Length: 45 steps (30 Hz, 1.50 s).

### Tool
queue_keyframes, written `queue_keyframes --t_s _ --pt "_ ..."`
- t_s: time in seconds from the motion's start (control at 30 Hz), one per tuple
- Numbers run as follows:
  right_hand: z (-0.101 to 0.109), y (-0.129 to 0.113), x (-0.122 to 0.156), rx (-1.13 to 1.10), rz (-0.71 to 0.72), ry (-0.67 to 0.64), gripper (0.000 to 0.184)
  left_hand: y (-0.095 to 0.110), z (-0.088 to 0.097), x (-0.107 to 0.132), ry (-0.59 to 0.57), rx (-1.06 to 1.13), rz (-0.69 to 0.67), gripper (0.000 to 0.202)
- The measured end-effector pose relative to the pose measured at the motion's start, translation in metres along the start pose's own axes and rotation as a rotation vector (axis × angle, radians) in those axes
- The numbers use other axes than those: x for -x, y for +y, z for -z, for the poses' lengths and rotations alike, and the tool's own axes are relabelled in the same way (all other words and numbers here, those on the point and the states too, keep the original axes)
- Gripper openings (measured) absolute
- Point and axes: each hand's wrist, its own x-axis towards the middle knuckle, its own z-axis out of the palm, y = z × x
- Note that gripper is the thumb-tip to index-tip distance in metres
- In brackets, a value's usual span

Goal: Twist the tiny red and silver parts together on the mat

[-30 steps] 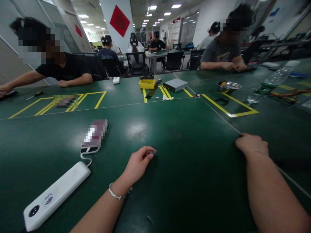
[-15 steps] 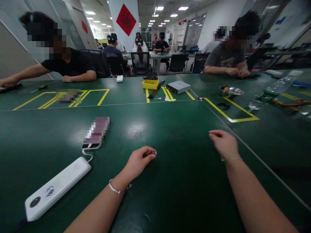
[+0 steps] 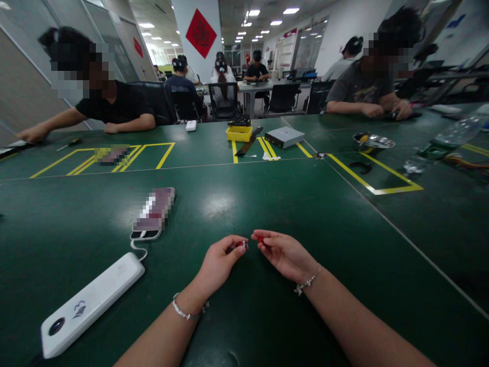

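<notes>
Low over the green tabletop (image 3: 214,206), my left hand (image 3: 217,262) pinches a small red and silver piece (image 3: 243,245) between thumb and forefinger. Facing it, my right hand (image 3: 288,253) holds a small red piece (image 3: 261,240) at its fingertips. A narrow gap separates the two hands, and the pieces do not touch. Both pieces are too small for me to tell their kind, and fingers cover part of each.
Left of my hands lie a white power bank (image 3: 93,305) and a phone (image 3: 155,211) cabled to it. Farther back are a yellow bin (image 3: 239,134), a grey box (image 3: 284,136), a metal bowl (image 3: 376,142) and a plastic bottle (image 3: 439,145). Co-workers sit across the table.
My right hand has swung in from the right with its red piece and turned, coming close to my left hand. The left hand has hardly moved.
</notes>
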Motion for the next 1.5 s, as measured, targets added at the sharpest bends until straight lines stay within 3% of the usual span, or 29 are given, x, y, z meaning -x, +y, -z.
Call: queue_keyframes --t_s 0.13,0.5,0.77,1.07,1.17,1.27,1.5 --pt "0.005 -0.001 0.003 0.041 -0.025 -0.054 0.025 -0.002 0.0 -0.001 0.013 -0.02 0.006 0.022" --pt "-0.003 0.005 0.004 0.056 0.062 -0.194 0.015 0.005 -0.004 -0.002 0.113 0.017 -0.052 0.014" --pt "-0.003 0.004 0.006 0.062 0.146 -0.136 0.016 0.013 -0.002 -0.001 0.067 0.021 0.018 0.019" --pt "-0.003 0.008 0.005 0.032 0.057 -0.159 0.018 0.008 -0.005 0.001 0.091 0.055 0.004 0.02" --pt "-0.004 0.009 0.005 0.038 0.074 -0.13 0.018 0.008 -0.006 0.002 0.153 -0.026 -0.029 0.019" --pt "-0.006 0.011 0.004 0.074 0.121 -0.079 0.02 0.01 -0.007 0.004 0.212 -0.129 -0.151 0.015" --pt "-0.018 0.024 0.006 0.426 0.405 0.17 0.019 0.012 -0.012 0.01 0.25 -0.403 -0.323 0.01"
